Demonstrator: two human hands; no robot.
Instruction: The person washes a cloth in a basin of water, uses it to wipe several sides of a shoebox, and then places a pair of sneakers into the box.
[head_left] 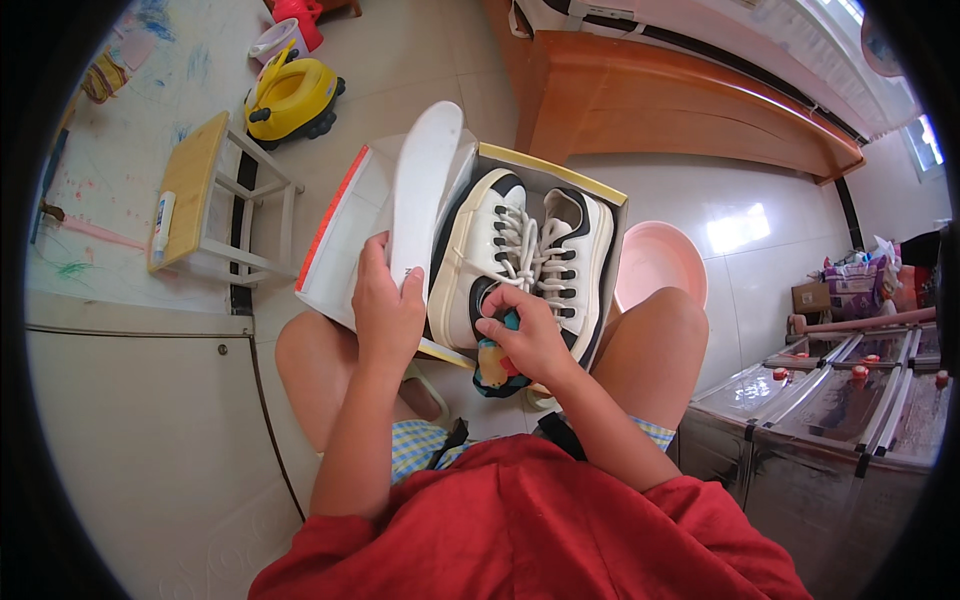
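Note:
An open shoe box with a yellow rim rests on my bare knees, its white lid with a red edge hanging off to the left. Two white sneakers with black trim lie inside, one on the left and one on the right, laces up. My left hand holds a white insole upright at the box's left side. My right hand is closed on a small colourful soft thing, teal, yellow and red, at the heel opening of the left sneaker.
A pink basin sits on the tiled floor behind the box. A small wooden stool and a yellow toy car stand at the left. A wooden bed frame runs across the back. Clear plastic storage bins fill the right side.

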